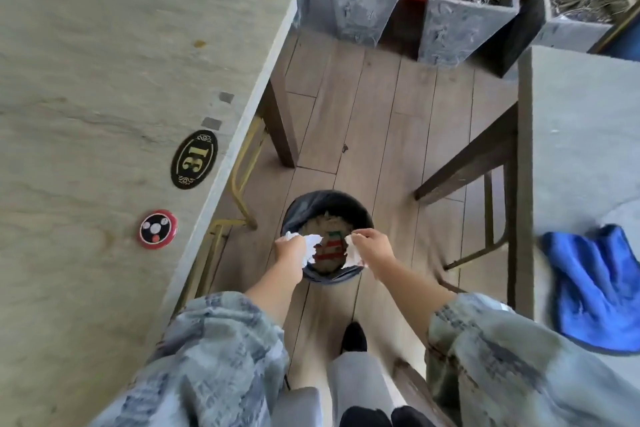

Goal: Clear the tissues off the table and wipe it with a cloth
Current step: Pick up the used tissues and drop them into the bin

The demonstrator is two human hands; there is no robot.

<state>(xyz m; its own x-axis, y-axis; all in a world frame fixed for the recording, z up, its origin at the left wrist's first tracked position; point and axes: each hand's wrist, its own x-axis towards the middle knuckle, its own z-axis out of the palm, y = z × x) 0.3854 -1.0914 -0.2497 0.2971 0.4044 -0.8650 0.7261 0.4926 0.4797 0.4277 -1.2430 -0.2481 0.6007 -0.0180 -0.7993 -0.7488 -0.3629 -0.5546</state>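
Note:
Both hands hang over a round bin [298, 204] lined with a dark bag, standing on the floor between two tables. My left hand [290, 250] grips a crumpled white tissue [311, 242] above the bin's left rim. My right hand [374, 248] holds another white tissue [354, 253] over the bin's right side. Rubbish with a red and green wrapper lies inside the bin. The pale stone table [104, 80] fills the left of the view. A blue cloth [599, 284] lies crumpled on the grey table [581, 135] at the right.
On the left table sit an oval black number plate [194, 159] and a round red call button [158, 229]. Yellow-framed chair legs [242, 180] stand under that table. Grey square planters [467, 10] line the far side. My shoe [354, 336] is on the wooden floor.

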